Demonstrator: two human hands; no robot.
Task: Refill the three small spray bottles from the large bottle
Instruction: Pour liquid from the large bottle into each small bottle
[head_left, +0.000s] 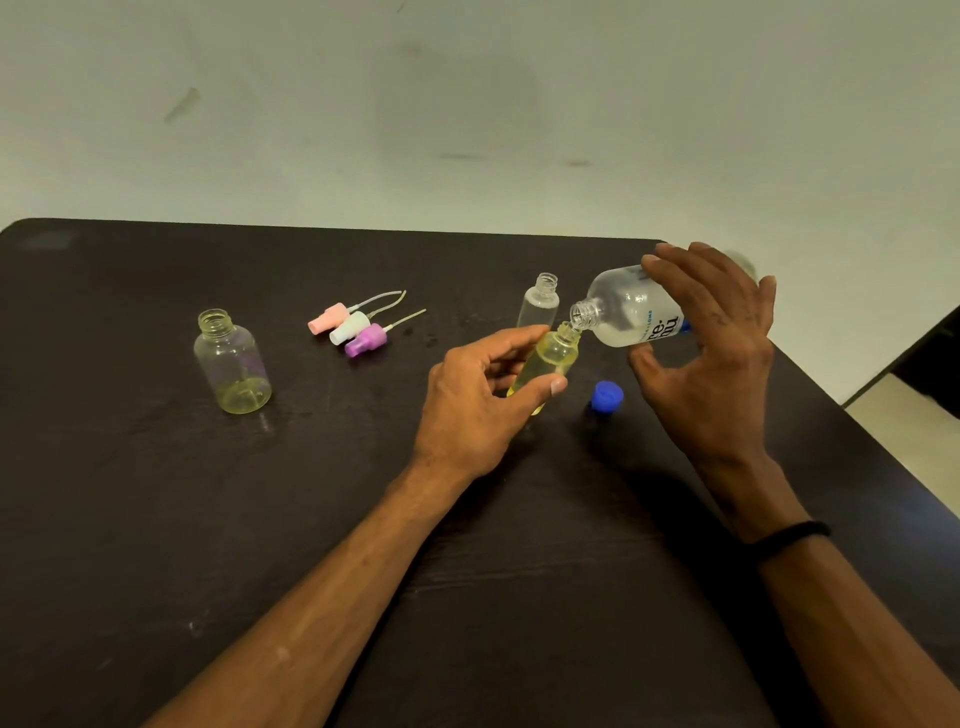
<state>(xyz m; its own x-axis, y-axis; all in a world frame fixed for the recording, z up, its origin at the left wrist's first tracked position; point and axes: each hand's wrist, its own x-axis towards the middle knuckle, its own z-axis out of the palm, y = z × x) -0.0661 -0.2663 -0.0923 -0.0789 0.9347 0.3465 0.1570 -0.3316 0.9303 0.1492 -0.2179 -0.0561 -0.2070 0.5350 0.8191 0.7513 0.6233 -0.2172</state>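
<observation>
Three small bottles uncapped; one mid-fill. Head view: left hand (480, 400) pinches yellow bottle (550, 358), tilted, between thumb and fingers. Right hand (714, 343) wraps big bottle (631, 309), tipped, mouth at yellow bottle's neck. Stream perhaps running, too fine to tell. Next: steady pour, stop before overflow. Clear bottle (540, 301) just behind, wide bottle (231, 361) far left, both unfilled. Three sprayers (353, 327) between; blue cap (607, 396) near hands, clear of pour.

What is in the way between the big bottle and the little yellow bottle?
Nothing visible. The big bottle, tipped in the right hand, has its open mouth right at the open neck of the yellow bottle held by the left hand. Both caps are off.
</observation>
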